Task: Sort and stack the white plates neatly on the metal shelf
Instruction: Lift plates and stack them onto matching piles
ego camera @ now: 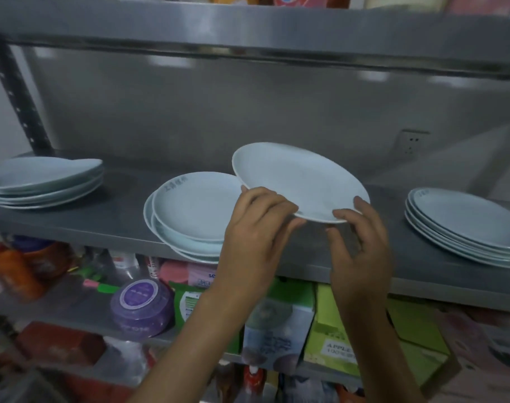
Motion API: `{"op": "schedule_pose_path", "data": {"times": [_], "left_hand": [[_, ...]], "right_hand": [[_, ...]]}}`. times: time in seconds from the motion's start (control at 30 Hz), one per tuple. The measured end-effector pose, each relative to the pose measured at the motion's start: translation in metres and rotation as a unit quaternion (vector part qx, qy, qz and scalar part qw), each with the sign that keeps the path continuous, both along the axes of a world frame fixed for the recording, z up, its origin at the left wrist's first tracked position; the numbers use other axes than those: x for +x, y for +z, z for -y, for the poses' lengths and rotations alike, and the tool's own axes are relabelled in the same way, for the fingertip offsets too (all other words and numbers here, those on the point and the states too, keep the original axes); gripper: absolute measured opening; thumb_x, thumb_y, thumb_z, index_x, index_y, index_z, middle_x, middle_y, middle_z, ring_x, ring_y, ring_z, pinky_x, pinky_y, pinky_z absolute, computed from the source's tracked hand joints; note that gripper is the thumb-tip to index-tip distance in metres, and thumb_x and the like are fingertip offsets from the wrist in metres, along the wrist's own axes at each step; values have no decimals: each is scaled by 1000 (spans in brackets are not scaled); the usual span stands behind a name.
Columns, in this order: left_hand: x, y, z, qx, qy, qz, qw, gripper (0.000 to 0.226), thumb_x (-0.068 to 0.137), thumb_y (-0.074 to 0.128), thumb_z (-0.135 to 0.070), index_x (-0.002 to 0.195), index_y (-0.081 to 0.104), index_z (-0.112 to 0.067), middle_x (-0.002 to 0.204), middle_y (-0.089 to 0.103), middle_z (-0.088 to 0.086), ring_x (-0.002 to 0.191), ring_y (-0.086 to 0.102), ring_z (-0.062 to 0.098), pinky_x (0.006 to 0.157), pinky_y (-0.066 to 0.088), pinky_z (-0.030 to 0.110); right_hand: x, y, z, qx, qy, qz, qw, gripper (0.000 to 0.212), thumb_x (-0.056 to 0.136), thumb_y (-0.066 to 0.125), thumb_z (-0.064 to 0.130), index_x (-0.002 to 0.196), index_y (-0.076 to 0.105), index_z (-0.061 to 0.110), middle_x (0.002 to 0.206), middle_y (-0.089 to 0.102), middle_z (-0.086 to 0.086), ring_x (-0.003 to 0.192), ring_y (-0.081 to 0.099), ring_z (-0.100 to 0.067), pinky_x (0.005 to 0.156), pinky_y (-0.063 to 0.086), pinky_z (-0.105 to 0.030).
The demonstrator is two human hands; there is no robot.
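Both hands pinch the near rim of one white plate [298, 180], the left hand [258, 225] with thumb on top, the right hand [359, 242] seemingly likewise, holding it tilted above the metal shelf [320, 251]. It looks glazed, stiff, slippery and breakable, so rim grips suit it. Left of the grip lies an untidy stack [194, 213]; another stack [466, 225] sits right.

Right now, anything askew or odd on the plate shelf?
Yes. The middle stack of white plates is uneven: its plates are offset and the lowest overhang the front edge of the grey metal shelf. Both hands, left hand and right hand, hold one white plate tilted above it.
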State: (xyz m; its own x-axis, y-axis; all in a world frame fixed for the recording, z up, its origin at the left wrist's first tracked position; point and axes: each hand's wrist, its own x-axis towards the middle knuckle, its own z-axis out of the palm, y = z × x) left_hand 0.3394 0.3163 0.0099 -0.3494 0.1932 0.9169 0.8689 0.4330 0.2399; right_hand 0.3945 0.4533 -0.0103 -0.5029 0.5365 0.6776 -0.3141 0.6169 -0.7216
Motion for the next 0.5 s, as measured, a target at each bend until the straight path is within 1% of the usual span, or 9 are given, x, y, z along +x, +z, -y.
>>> {"op": "schedule_pose_path", "data": {"times": [0.07, 0.13, 0.2, 0.23, 0.27, 0.33, 0.43, 0.5], "left_hand": [[-1, -1, 16, 19, 20, 4, 1000, 20, 91, 63, -21, 94, 71, -4, 96, 68, 6, 99, 53, 19, 98, 31, 15], [-4, -3, 34, 36, 41, 19, 998, 15, 89, 67, -18, 95, 71, -5, 96, 68, 4, 99, 53, 18, 97, 28, 12], [-6, -6, 49, 47, 57, 38, 997, 16, 87, 69, -19, 95, 72, -6, 95, 68, 2, 99, 53, 17, 96, 29, 10], [-6, -8, 56, 50, 66, 43, 996, 16, 87, 69, -20, 94, 72, -6, 94, 68, 2, 98, 53, 17, 95, 30, 10], [-7, -10, 61, 52, 71, 47, 995, 16, 86, 69, -21, 93, 72, -6, 94, 68, 2, 97, 54, 18, 95, 31, 11], [-7, -16, 67, 54, 73, 51, 995, 15, 85, 70, -20, 92, 73, -6, 92, 68, 2, 95, 56, 21, 95, 33, 13], [-8, -25, 75, 60, 80, 63, 993, 17, 86, 69, -21, 93, 73, -6, 93, 68, 1, 96, 56, 20, 94, 36, 16], [-8, -31, 79, 60, 81, 75, 992, 19, 86, 69, -23, 94, 73, -7, 94, 68, 1, 98, 55, 18, 94, 37, 17]], "right_hand": [[-5, -3, 9, -8, 25, 6, 1000, 37, 90, 62, 9, 119, 58, 32, 146, 42, 7, 130, 42, -2, 102, 36, -14], [-12, -8, 13, -40, 40, 25, 998, 52, 91, 61, 12, 136, 45, 31, 151, 35, 10, 129, 43, -2, 100, 38, -14], [-23, -17, 8, -36, 17, 72, 997, 60, 92, 59, 14, 144, 34, 29, 152, 33, 8, 132, 41, -9, 102, 38, -23], [-29, -23, 4, -26, 6, 108, 994, 62, 92, 58, 14, 146, 31, 26, 152, 32, 5, 134, 39, -13, 105, 35, -26], [-35, -29, -1, -18, -2, 143, 990, 62, 92, 57, 13, 147, 29, 23, 152, 32, 1, 136, 37, -17, 105, 31, -26], [-44, -40, -13, 8, -20, 197, 980, 61, 92, 55, 11, 147, 29, 16, 151, 32, -4, 135, 38, -24, 103, 31, -28], [-53, -50, -21, 76, -43, 243, 966, 55, 91, 55, 13, 143, 37, 10, 146, 40, -12, 129, 43, -32, 103, 37, -39], [-57, -57, -20, 148, -77, 271, 948, 47, 90, 55, 15, 135, 47, 4, 137, 50, -19, 128, 45, -35, 103, 38, -43]]}}
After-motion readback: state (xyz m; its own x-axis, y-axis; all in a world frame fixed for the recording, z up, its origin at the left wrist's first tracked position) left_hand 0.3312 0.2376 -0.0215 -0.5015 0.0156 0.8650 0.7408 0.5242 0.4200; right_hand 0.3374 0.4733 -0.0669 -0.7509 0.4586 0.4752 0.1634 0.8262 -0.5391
